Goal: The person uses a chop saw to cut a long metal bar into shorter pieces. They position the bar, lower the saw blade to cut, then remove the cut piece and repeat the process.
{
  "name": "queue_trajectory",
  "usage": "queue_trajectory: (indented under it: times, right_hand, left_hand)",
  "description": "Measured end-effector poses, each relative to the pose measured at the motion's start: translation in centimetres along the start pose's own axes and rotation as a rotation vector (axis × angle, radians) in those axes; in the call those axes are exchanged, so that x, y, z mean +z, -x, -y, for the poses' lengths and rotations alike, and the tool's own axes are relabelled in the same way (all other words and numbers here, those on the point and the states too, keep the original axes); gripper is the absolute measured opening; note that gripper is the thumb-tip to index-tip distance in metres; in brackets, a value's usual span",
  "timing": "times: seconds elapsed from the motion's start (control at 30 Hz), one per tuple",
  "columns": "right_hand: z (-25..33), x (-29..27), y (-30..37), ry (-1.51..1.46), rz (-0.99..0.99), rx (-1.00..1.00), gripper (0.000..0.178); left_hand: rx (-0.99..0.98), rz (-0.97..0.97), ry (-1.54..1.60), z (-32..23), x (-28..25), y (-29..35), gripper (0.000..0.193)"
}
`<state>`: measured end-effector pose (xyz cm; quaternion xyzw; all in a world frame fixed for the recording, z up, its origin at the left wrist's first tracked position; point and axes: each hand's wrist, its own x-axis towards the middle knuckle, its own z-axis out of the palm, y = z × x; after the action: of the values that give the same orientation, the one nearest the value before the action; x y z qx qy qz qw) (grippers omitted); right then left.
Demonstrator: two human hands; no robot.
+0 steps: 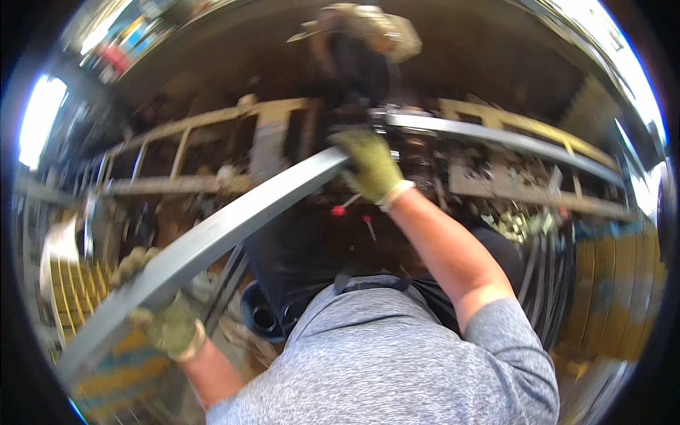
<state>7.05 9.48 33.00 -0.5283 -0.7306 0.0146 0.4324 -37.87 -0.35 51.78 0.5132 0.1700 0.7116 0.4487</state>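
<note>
1. The grey metal bar (234,212) runs from 8 o'clock to just above centre; its long outer end could swing into the slatted yellow stack (71,294) if the left hand's hold slackens.
2. The left hand (168,329), gloved, at 8 o'clock, wraps the bar, fingers over its far side; a smooth face could slide through the glove.
3. The right hand (370,168), gloved, near 12 o'clock, seems clamped round the inner end; blur hides its fingertips. They could be pinched against the dark machine (358,78) just beyond.
4. A careless turn could knock the red-knobbed lever (338,210) at centre.
</note>
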Motion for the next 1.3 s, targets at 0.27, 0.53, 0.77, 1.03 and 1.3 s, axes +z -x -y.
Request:
queue_trajectory:
  times: [0.27,0.53,0.77,1.03,1.3]
  right_hand:
    - [-1.7,1.9,-1.1,0.044,0.238,-0.122,0.073]
    - [1.6,4.9,-4.3,0.103,0.390,-0.367,0.054]
    - [13.0,10.0,-8.6,0.267,0.642,-0.549,0.060]
    - [29.6,20.5,-7.0,0.314,0.695,-0.717,0.057]
    - [40.5,28.6,-5.5,0.308,0.855,-0.798,0.051]
  left_hand:
    - [-0.116,-0.219,0.272,1.4,-2.4,8.2,0.059]
    - [-0.115,-0.714,0.392,1.3,-8.4,14.4,0.052]
    - [-0.036,-1.175,0.388,2.2,-24.4,17.4,0.031]
    - [0.132,-1.353,0.199,0.3,-46.2,20.7,0.028]
    - [0.290,-1.588,0.047,-2.6,-64.3,25.5,0.031]
